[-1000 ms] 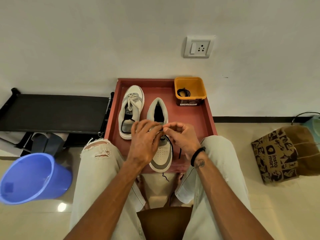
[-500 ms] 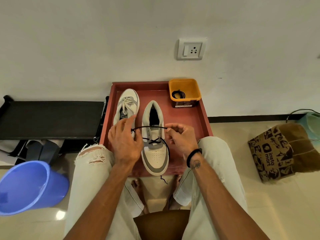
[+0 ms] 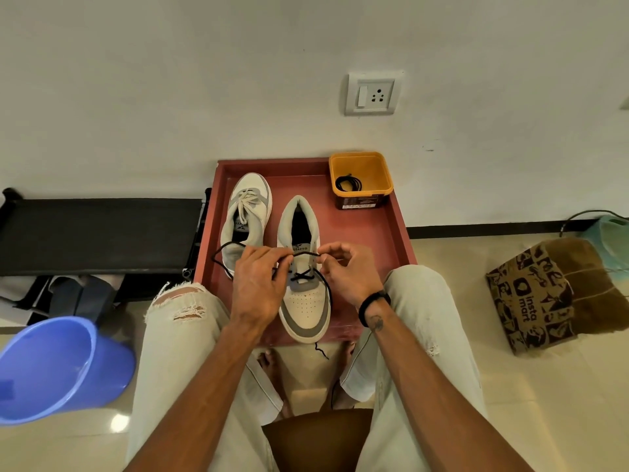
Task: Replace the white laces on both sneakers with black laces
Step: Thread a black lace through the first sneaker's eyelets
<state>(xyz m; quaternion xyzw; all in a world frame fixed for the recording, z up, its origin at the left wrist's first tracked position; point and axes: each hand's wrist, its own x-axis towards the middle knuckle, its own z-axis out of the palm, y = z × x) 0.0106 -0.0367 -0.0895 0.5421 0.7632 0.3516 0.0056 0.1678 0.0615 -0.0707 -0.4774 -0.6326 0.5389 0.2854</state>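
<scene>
Two white-and-grey sneakers stand on a red tray (image 3: 381, 233). The left sneaker (image 3: 246, 216) keeps its white lace. The right sneaker (image 3: 304, 291), toe toward me, carries a black lace (image 3: 306, 275) crossed through its lowest eyelets. My left hand (image 3: 260, 287) pinches one strand of that lace, which loops out to the left over the other shoe. My right hand (image 3: 347, 270) pinches the lace at the shoe's right eyelet row. A loose lace end hangs past the tray's front edge. A second coiled black lace (image 3: 348, 183) lies in an orange tub (image 3: 384, 172).
The tray sits on a tiled floor against a white wall with a socket (image 3: 372, 93). A black bench (image 3: 98, 233) stands left, a blue bucket (image 3: 58, 366) at lower left, a printed paper bag (image 3: 544, 294) at right. My knees flank the tray.
My hands, close together over the shoe a second ago, drew apart; the left hand pulled a black strand leftward, then returned nearer the shoe, leaving a slack loop over the left sneaker.
</scene>
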